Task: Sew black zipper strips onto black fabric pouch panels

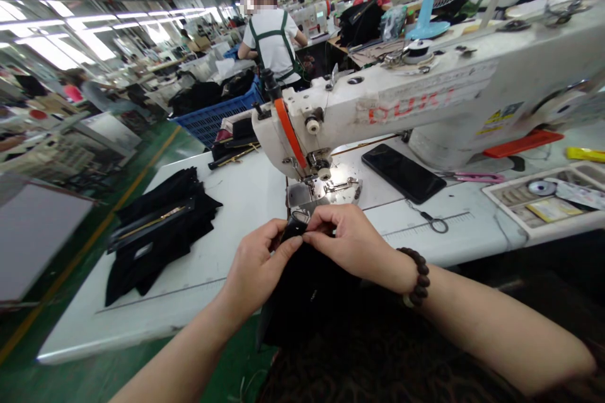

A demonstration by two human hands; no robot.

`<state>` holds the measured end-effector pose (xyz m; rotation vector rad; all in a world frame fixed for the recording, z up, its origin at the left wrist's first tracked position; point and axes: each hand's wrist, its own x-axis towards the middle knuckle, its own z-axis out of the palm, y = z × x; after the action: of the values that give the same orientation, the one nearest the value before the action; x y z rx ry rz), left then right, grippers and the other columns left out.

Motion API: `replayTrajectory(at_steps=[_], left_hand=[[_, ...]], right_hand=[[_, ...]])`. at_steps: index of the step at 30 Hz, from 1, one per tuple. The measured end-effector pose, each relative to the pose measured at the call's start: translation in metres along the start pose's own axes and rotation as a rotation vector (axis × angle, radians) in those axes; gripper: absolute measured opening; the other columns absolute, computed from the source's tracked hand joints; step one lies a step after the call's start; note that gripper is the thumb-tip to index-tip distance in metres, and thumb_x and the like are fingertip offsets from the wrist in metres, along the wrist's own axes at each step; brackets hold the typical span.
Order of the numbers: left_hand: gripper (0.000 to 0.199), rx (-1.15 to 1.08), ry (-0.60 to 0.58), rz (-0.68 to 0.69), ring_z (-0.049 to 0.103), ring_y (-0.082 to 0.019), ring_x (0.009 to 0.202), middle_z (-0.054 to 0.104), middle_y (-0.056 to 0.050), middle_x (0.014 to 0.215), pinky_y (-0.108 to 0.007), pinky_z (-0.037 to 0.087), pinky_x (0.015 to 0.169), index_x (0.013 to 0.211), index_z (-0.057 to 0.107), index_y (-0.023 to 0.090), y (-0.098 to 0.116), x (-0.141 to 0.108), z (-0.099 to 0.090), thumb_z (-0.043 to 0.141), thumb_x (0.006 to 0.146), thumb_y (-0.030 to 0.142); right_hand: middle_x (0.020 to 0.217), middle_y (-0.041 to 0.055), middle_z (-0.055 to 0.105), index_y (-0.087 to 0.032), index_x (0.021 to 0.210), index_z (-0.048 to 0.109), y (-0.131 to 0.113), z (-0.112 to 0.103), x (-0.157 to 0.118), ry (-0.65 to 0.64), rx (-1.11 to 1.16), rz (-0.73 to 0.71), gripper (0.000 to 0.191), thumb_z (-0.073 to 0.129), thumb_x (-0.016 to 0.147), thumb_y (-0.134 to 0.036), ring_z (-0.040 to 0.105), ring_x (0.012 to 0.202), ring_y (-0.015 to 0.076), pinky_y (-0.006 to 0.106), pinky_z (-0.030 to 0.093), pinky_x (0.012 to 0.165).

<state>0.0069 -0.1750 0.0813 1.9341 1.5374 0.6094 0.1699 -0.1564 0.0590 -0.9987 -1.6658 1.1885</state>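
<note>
Just in front of the sewing machine's needle area, my left hand [258, 261] pinches the upper edge of a black fabric piece [307, 293] between thumb and fingers. My right hand [352, 239] is closed on the same edge, its fingertips almost meeting the left thumb. A small black tab [293, 227] with a thin metal loop [301, 216] sticks up between the hands. The fabric hangs down over the table's front edge and has a tiny pale mark on it. Beyond my fingertips lies the metal needle plate [302, 194] under the sewing machine [326, 113].
Stacked black fabric pieces [155, 233] with a gold zipper lie on the left. Right of the needle are a phone [403, 172], pink-handled snips [477, 177], a ring tool [437, 223] and a parts tray [543, 201]. Behind stand a blue crate [215, 116] and a person [274, 44].
</note>
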Motion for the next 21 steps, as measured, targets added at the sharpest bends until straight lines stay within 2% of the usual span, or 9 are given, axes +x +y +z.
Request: replayTrajectory(at_steps=[4, 8, 10, 13, 18, 21], left_hand=[[0.018, -0.006, 0.044, 0.094, 0.056, -0.015, 0.070, 0.063, 0.000, 0.075, -0.023, 0.040, 0.064, 0.084, 0.058, 0.016, 0.001, -0.001, -0.001, 0.046, 0.083, 0.029], [0.016, 0.058, 0.026, 0.196, 0.057, -0.014, 0.072, 0.062, 0.000, 0.076, -0.023, 0.040, 0.065, 0.082, 0.058, 0.017, 0.004, -0.002, -0.006, 0.044, 0.084, 0.025], [0.016, 0.063, -0.003, 0.213, 0.057, -0.014, 0.073, 0.062, 0.000, 0.077, -0.022, 0.040, 0.066, 0.084, 0.058, 0.017, 0.005, -0.002, -0.007, 0.044, 0.084, 0.025], [0.017, 0.068, -0.036, 0.186, 0.056, -0.014, 0.072, 0.062, 0.000, 0.077, -0.023, 0.040, 0.065, 0.084, 0.056, 0.017, 0.006, 0.001, -0.009, 0.043, 0.085, 0.027], [0.022, 0.241, -0.096, 0.159, 0.054, -0.015, 0.066, 0.058, 0.000, 0.069, -0.025, 0.039, 0.062, 0.079, 0.056, 0.017, 0.004, 0.009, -0.028, 0.040, 0.084, 0.032], [0.025, 0.320, -0.105, 0.149, 0.054, -0.016, 0.066, 0.058, 0.000, 0.069, -0.026, 0.039, 0.063, 0.077, 0.056, 0.017, 0.001, 0.013, -0.044, 0.039, 0.082, 0.035]], right_hand=[[0.054, -0.0058, 0.050, -0.014, 0.060, 0.053, -0.005, 0.004, 0.000, 0.033, 0.073, -0.013, 0.009, 0.055, 0.066, -0.008, 0.044, 0.052, 0.0051, 0.016, 0.032, 0.049], [0.051, -0.0072, 0.045, -0.014, 0.060, 0.052, -0.009, 0.003, 0.000, -0.057, 0.182, 0.112, 0.009, 0.055, 0.066, -0.008, 0.039, 0.048, 0.0044, 0.015, 0.028, 0.044], [0.049, -0.0078, 0.042, -0.014, 0.060, 0.050, -0.011, 0.002, 0.001, -0.110, 0.237, 0.181, 0.010, 0.055, 0.067, -0.009, 0.037, 0.047, 0.0040, 0.015, 0.026, 0.043], [0.048, -0.0084, 0.040, -0.014, 0.059, 0.048, -0.010, 0.001, 0.004, -0.123, 0.280, 0.234, 0.012, 0.054, 0.068, -0.008, 0.034, 0.045, 0.0035, 0.016, 0.024, 0.042], [0.056, -0.0053, 0.048, -0.014, 0.067, 0.055, -0.002, -0.004, 0.008, -0.181, 0.066, 0.134, 0.007, 0.057, 0.072, -0.018, 0.041, 0.052, 0.0056, 0.017, 0.030, 0.047], [0.063, -0.0037, 0.053, -0.015, 0.075, 0.057, 0.005, -0.009, 0.007, -0.230, 0.043, 0.105, 0.003, 0.055, 0.073, -0.015, 0.046, 0.058, 0.0068, 0.017, 0.035, 0.052]])
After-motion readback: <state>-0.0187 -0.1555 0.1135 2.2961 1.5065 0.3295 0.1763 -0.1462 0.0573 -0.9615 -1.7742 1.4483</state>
